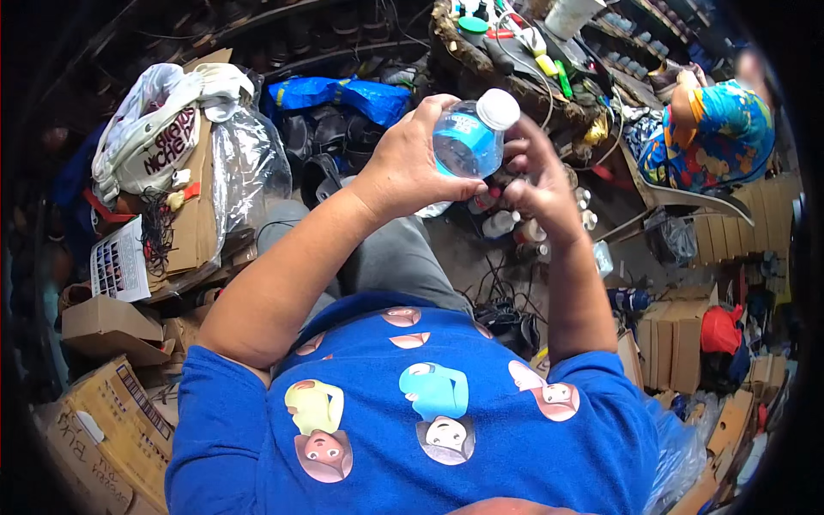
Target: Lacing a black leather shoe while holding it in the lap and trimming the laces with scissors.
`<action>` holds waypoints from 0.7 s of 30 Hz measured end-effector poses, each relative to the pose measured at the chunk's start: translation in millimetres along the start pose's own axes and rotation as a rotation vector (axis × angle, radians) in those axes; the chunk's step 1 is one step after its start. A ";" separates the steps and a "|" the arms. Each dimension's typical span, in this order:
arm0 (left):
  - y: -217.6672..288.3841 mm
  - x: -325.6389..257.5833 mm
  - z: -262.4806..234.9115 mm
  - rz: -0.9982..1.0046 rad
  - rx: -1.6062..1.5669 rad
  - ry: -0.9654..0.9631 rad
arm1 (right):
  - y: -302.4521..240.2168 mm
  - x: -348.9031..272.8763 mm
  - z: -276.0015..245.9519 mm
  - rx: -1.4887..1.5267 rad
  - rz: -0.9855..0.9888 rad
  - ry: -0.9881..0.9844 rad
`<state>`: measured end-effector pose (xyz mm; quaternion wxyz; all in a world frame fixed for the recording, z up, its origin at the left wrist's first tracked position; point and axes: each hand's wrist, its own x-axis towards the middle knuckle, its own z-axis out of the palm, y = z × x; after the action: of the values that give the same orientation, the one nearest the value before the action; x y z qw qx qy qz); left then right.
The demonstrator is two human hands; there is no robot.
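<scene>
The left hand [410,163] has its grip closed around a clear bottle [468,153] with a blue label, thumb along the lower side; the bottle is held up in front of the person, tilted, its white cap [498,109] on and pointing to the upper right. The right hand [539,184] is just beside the cap, slightly blurred; its grip is released, the fingers loosely bent and apart from the thumb; whether a fingertip touches the bottle I cannot tell.

Beyond the hands is a rough-edged table [448,34] crowded with small items, among them a green lid [472,25]; below the right hand, several small bottles [500,225] stand close together; a blue sheet [352,99] lies beyond the left hand; to the left, a white bag [154,146] rests near cardboard and clear plastic wrap [249,167]; at the right, another person in a multicoloured garment [717,137] is partly visible.
</scene>
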<state>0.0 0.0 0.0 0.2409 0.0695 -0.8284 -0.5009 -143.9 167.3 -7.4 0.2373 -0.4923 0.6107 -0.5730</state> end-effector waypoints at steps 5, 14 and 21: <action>-10.3 2.6 28.4 0.082 0.209 -0.057 | -50.8 9.9 -14.2 -0.271 -0.090 -0.035; -29.3 -22.0 -15.7 0.129 0.390 -0.143 | 35.3 -1.8 -20.9 -0.764 0.150 -0.043; -29.8 -93.2 -93.8 -0.221 0.345 0.086 | 177.4 -48.6 -10.0 -0.943 0.466 -0.039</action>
<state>121.7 -56.0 -20.6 0.2041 0.2214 -0.8781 -0.3717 -191.3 189.4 -184.0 0.1226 -0.4074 0.8910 -0.1584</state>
